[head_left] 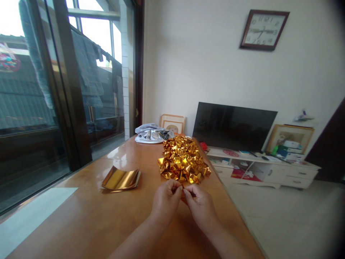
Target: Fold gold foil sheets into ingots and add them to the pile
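Pale wall point(188, 54) filled the back of the room, with a tall glass door point(67, 108) to the left and clothes point(86, 68) hanging beyond it. Ahead of the person stretched a long, shiny brown table point(129, 223). Past its right edge stood a low white cabinet point(302, 176), where a black television point(231, 126) rested and a framed picture point(292, 138) leaned near the right end. High on the wall hung a square clock point(264, 30). Along the table's left edge lay a pale sheet point(37, 217). A long heap of folded gold paper point(183, 162) ran down the right side to just beyond the hands, and a bundle of grey cloth point(151, 133) sat at the far end. Left of the hands, well apart from them, lay a stack of curled gold sheets point(121, 179). Over the table, the left hand point(167, 198) and the right hand point(199, 201) met almost tip to tip, thumbs and forefingers pinched together on a small piece of paper point(183, 187). Fingers mostly hid that piece, so its shape could not be told.
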`<state>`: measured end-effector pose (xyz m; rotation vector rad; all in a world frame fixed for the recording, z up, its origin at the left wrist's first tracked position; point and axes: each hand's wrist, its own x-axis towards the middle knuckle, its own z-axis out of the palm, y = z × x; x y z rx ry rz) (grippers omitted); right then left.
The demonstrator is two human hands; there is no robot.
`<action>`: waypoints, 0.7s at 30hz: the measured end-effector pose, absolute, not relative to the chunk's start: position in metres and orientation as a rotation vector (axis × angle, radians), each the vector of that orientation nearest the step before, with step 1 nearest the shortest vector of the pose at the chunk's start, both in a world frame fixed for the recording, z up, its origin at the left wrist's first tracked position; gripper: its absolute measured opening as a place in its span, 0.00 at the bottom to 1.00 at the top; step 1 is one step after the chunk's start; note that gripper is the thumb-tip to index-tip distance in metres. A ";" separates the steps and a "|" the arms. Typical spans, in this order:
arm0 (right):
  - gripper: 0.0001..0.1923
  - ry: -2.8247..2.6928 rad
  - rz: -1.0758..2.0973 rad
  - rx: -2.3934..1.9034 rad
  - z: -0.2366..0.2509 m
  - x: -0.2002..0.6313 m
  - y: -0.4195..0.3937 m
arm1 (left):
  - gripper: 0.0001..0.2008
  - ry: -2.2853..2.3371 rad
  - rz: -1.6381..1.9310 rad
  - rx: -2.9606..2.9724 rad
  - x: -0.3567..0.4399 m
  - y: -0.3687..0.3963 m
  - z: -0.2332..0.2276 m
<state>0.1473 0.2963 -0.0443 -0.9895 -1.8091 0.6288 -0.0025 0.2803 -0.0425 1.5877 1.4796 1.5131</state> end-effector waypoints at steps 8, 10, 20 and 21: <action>0.12 -1.837 0.591 -0.976 -0.043 0.147 0.295 | 0.07 1.457 1.547 1.537 -0.002 0.282 -0.048; 0.12 -1.826 0.598 -0.981 -0.044 0.147 0.296 | 0.07 1.412 1.554 1.492 -0.001 0.283 -0.049; 0.11 -1.840 0.574 -0.985 -0.043 0.147 0.295 | 0.07 1.342 1.563 1.359 0.003 0.283 -0.041; 0.11 -1.840 0.574 -0.983 -0.043 0.147 0.295 | 0.07 1.341 1.565 1.338 0.004 0.282 -0.040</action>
